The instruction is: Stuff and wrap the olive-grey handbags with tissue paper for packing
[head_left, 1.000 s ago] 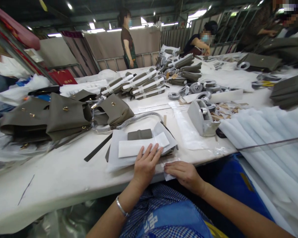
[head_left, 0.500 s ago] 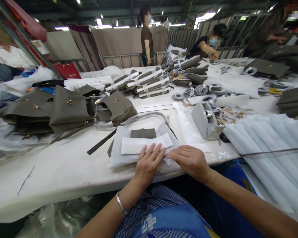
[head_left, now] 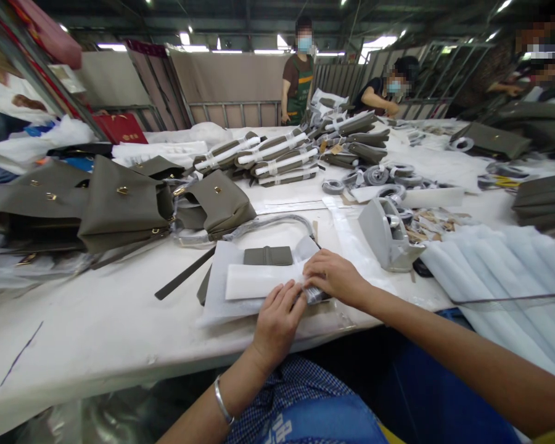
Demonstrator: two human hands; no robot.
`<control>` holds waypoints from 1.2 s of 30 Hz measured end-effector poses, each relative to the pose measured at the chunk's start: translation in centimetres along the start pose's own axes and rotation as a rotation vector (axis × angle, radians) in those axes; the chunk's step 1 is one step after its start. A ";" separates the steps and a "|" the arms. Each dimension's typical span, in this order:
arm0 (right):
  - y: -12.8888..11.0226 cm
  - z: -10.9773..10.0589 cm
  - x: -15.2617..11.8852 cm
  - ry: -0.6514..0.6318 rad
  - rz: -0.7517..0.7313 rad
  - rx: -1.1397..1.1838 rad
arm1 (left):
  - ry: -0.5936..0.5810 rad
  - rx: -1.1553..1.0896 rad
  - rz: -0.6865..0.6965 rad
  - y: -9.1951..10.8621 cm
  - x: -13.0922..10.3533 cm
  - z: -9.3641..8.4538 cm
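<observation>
A white foam strip [head_left: 250,282] lies on a translucent wrapping sheet [head_left: 217,308] near the table's front edge, just below a small olive leather piece [head_left: 268,256]. My left hand [head_left: 280,314] presses on the strip's lower right part, its fingers slightly bent and close together. Beside it, my right hand [head_left: 330,274] is closed in a pinch at the strip's right end, with the fingertips of both hands nearly touching. What the right fingers pinch is too small to make out. From under the sheet a dark strap [head_left: 185,274] sticks out to the left.
Olive bags [head_left: 120,203] stand at the left. Behind are stacked wrapped bundles [head_left: 277,154]. A grey tape dispenser [head_left: 383,237] stands right of my hands, beside folded foam sheets [head_left: 504,265]. Two masked people are across the table; part of another shows at the far right.
My right hand has moved up and left onto the right end of the strip. The left hand's fingers have drawn closer together. The standing person has turned to face forward.
</observation>
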State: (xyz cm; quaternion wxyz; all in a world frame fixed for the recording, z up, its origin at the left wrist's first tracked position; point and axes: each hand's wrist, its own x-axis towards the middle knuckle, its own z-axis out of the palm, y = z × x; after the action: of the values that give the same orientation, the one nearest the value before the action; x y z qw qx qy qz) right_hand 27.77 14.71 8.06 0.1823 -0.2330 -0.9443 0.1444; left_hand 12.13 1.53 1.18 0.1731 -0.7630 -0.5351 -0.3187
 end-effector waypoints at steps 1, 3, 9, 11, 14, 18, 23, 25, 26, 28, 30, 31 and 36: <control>0.2 0.0 0.2 -0.020 0.021 0.023 | -0.005 0.000 -0.004 0.0 0.0 0.0; 0.4 0.0 0.5 -0.065 0.073 0.045 | -0.016 -0.002 -0.011 0.1 -0.1 0.0; 0.4 -0.1 1.3 -0.133 0.182 0.014 | -0.017 0.015 0.005 -0.3 -0.3 -0.2; 0.6 0.0 1.6 -0.128 0.201 0.019 | -0.014 0.021 0.037 -0.5 -0.4 -0.2; 1.0 0.5 2.0 -0.119 0.229 0.037 | -0.013 0.020 0.060 -0.7 -0.4 -0.1; 0.8 0.9 1.9 -0.072 0.244 0.060 | -0.023 0.034 0.007 -0.3 0.1 -0.2; 1.4 -1.9 -0.3 0.044 0.230 0.070 | -0.014 0.045 -0.007 0.0 0.4 -0.2; 3.1 -4.8 -2.1 0.207 0.367 0.078 | -0.015 0.041 -0.001 -0.2 0.3 0.0; 4.2 -6.5 -3.0 0.314 0.477 0.082 | -0.014 0.039 0.003 -0.3 0.2 0.1; 6.8 -9.9 -4.9 0.455 0.719 0.088 | -0.007 0.038 0.009 -0.5 0.0 0.3; 9.5 -12.4 -6.3 0.475 0.862 0.111 | 0.000 0.037 0.009 -0.5 -0.1 0.4; 10.7 -13.2 -6.7 0.454 0.919 0.147 | 0.000 0.038 0.007 -0.5 -0.2 0.4; 14.2 -13.6 -6.5 0.288 1.139 0.461 | -0.003 0.045 0.001 -0.5 -0.2 0.5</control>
State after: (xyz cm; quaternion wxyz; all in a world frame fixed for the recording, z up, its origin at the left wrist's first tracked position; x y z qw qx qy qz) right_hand 44.23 26.16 13.33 0.2477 -0.6709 -0.5827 0.3859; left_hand 11.82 1.86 0.67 0.1896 -0.7598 -0.5418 -0.3052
